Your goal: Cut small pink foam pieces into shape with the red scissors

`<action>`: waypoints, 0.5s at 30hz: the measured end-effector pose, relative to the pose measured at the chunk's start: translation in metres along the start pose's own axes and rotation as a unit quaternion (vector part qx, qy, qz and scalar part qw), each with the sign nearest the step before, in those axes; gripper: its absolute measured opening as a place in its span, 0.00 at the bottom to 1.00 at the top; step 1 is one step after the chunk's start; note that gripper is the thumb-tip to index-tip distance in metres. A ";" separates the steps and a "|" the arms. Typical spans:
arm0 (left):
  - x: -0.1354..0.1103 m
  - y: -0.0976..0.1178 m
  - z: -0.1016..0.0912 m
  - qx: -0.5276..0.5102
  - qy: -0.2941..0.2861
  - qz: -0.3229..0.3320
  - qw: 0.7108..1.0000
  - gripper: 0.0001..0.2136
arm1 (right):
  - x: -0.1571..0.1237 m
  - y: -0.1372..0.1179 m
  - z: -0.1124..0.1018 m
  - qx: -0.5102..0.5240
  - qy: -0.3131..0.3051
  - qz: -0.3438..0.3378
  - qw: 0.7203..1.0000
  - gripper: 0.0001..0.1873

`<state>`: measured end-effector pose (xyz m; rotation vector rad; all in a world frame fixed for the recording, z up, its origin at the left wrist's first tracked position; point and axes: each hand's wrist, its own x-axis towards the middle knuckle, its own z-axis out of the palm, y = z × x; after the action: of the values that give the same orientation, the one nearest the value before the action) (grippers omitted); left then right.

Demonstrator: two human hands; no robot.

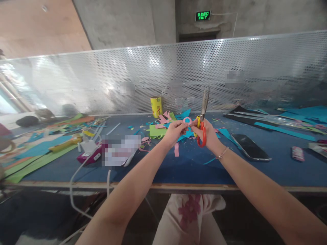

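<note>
My left hand [175, 132] is closed, pinching the edge of a small pink paper ring [184, 120] between its fingertips. My right hand [209, 134] has its fingers closed around scissors [204, 106] with red and yellow handles. The metal blades point up and away, apart from the ring. Thumb and finger of this hand also meet at the ring's near edge. Beneath and beyond both hands lie scraps of blue, green [156, 130] and pink paper [176, 149].
A yellow can-like container [156, 107] stands against the perforated metal divider [114, 81]. To the right lie a phone [249, 146] and a small pink item [297, 153]. At left are a yellow glue gun [65, 144], coloured sheets [48, 146] and a purple power strip [89, 156] with a white cable.
</note>
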<state>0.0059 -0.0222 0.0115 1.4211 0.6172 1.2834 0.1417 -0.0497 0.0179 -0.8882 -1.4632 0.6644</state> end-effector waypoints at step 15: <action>0.002 0.008 -0.007 0.073 0.111 0.172 0.976 0.12 | -0.009 0.006 0.003 -0.004 -0.157 0.081 0.984 0.20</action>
<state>-0.0016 -0.0202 0.0186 1.5651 0.6420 1.7173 0.1387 -0.0538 0.0081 -0.9472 -1.6842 0.9549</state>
